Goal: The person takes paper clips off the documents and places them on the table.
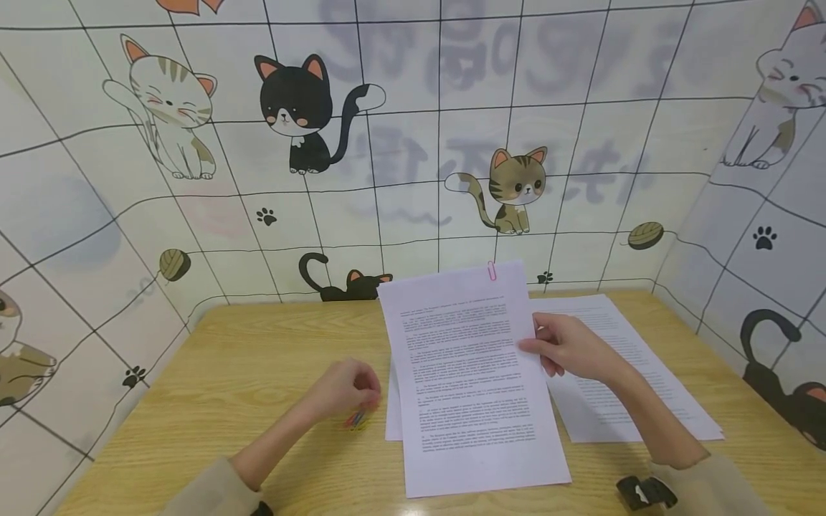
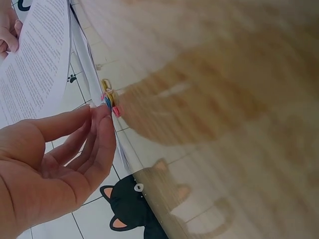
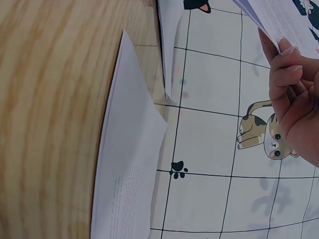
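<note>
Several printed sheets of paper (image 1: 474, 380) are held up, with a pink paper clip (image 1: 492, 271) on their top edge. My right hand (image 1: 571, 346) grips this stack by its right edge, the thumb on the front; in the right wrist view the hand (image 3: 298, 99) has the sheets' edge between thumb and fingers. Down at the table, my left hand (image 1: 345, 389) has its fingertips close together at a small pile of coloured paper clips (image 1: 356, 420). Seen from the left wrist, yellow, blue and pink clips (image 2: 110, 98) lie just beyond the fingertips. Whether a clip is pinched cannot be told.
Another printed stack (image 1: 635, 387) lies on the wooden table (image 1: 258, 358) at the right. White paper (image 1: 392, 408) shows behind the held sheets' left edge. Cat-patterned wall covering (image 1: 413, 215) encloses the table at the back and both sides.
</note>
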Available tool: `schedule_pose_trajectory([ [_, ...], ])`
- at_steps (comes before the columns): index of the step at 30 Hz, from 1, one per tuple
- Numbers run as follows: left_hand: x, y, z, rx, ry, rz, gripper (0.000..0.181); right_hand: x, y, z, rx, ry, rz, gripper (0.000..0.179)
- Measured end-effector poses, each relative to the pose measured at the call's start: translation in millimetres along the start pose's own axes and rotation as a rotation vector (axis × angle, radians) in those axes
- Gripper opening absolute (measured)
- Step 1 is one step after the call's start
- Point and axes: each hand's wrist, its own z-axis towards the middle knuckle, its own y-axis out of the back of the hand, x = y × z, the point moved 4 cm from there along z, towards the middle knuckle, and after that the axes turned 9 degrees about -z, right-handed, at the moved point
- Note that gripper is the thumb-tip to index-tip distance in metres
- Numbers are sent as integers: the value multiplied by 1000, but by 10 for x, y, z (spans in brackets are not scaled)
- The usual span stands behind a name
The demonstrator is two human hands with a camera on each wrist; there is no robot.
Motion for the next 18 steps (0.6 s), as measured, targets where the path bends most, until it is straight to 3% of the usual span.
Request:
schedule_pose_trajectory([
  [9, -42, 57, -43, -28, -9, 49, 4, -3, -10, 7, 2, 8, 0, 25],
  [18, -184, 92, -25, -85, -20, -71, 6, -3, -27, 7, 9, 17, 3, 27],
])
